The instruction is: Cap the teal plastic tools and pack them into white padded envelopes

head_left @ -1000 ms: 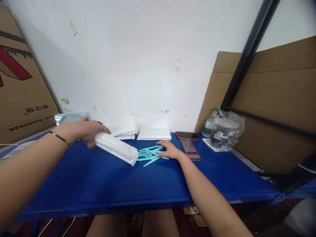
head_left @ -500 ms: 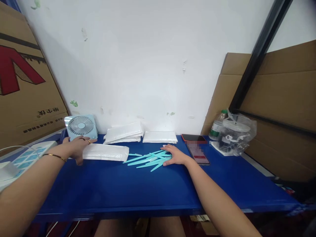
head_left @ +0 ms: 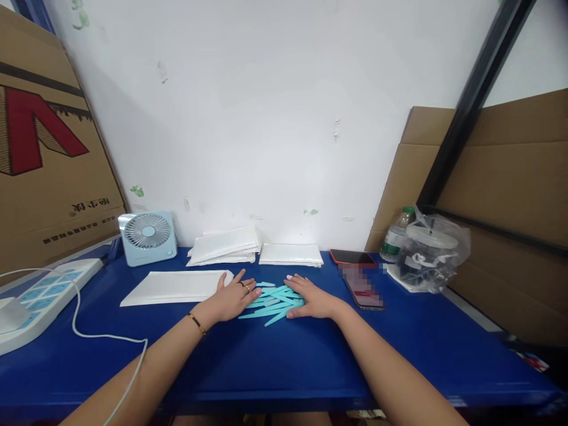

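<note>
A loose pile of thin turquoise sticks [head_left: 273, 299] lies on the blue table [head_left: 284, 361] at its middle. My left hand [head_left: 233, 297] rests flat with fingers spread on the pile's left side. My right hand [head_left: 308, 297] lies flat on the pile's right side, fingers spread over the sticks. Neither hand grips anything. A flat white padded envelope [head_left: 173, 287] lies on the table just left of my left hand.
Two stacks of white envelopes [head_left: 226, 249] [head_left: 290, 254] sit against the wall. A small blue fan [head_left: 147, 236] stands at the back left, a power strip [head_left: 42, 296] with cable at the far left. Two phones [head_left: 361, 284], a bottle [head_left: 394, 241] and a bagged jar [head_left: 428, 254] are at right.
My left hand let go of the white envelope, which now lies flat, and moved right onto the sticks. My right hand stayed on the pile. The camera tilted slightly.
</note>
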Available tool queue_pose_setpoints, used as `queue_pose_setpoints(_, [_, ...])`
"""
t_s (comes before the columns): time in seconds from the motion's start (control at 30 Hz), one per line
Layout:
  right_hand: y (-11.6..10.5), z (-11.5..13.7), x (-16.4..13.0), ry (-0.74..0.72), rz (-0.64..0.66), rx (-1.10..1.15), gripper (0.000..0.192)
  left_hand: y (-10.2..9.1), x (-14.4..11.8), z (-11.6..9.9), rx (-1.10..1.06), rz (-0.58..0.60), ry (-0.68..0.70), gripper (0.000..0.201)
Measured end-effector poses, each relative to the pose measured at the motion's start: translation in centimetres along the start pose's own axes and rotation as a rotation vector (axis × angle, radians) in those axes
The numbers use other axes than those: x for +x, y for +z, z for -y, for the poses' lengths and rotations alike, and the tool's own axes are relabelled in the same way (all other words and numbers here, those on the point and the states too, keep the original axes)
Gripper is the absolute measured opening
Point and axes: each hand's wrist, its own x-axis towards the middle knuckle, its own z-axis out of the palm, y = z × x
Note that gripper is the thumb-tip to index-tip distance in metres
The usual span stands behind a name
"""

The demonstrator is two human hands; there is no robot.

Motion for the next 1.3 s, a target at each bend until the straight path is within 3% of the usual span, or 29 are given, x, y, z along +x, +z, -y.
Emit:
queue_pose_setpoints(0.07, [0.1,0.1,-0.1,-0.013,0.017,0.030,0.096,-0.2,1.1,-0.8,-0.050,0.021,-0.016,0.056])
queue_pose_setpoints(0.13, [0.1,-0.1,-0.1,-0.020,-0.045,0.065,0.087,-0.3,2.3,-1.7,-0.063,0.009,-0.020,0.058])
queue_pose_setpoints(0.27, [-0.8,-1.3,1.1,-0.016,-0.414,0.044,0.040,0.2,4.4,-3.1,-0.032,-0.043,0.023,0.057])
queue_pose_setpoints(0.33, [-1.5,-2.1,2.3,0.035,-0.503,-0.020,0.026,0.6,5.3,-3.2,-0.014,-0.079,0.042,0.057])
queue_pose_setpoints(0.57, [-2.0,-3.5,6.2,0.152,-0.394,-0.038,0.012,0.2,6.2,-1.4,0.049,-0.137,0.141,0.057])
queue_pose_setpoints(0.8, [-1.8,-5.5,5.7,0.178,-0.437,-0.022,0.008,-0.4,5.7,-0.3,0.030,-0.143,0.165,0.057])
queue_pose_setpoints(0.93, [-1.3,-5.1,6.2,0.074,-0.485,0.015,0.019,0.2,6.2,0.5,-0.011,-0.142,0.186,0.049])
queue_pose_setpoints(1.1, [-0.6,-3.8,7.3,0.114,-0.426,0.035,0.004,1.4,7.5,1.8,-0.096,-0.226,0.151,0.032])
queue_pose_setpoints(1.3, [-0.2,-3.1,7.6,0.092,-0.450,0.018,0.014,1.9,8.4,2.4,-0.218,-0.173,-0.018,0.020])
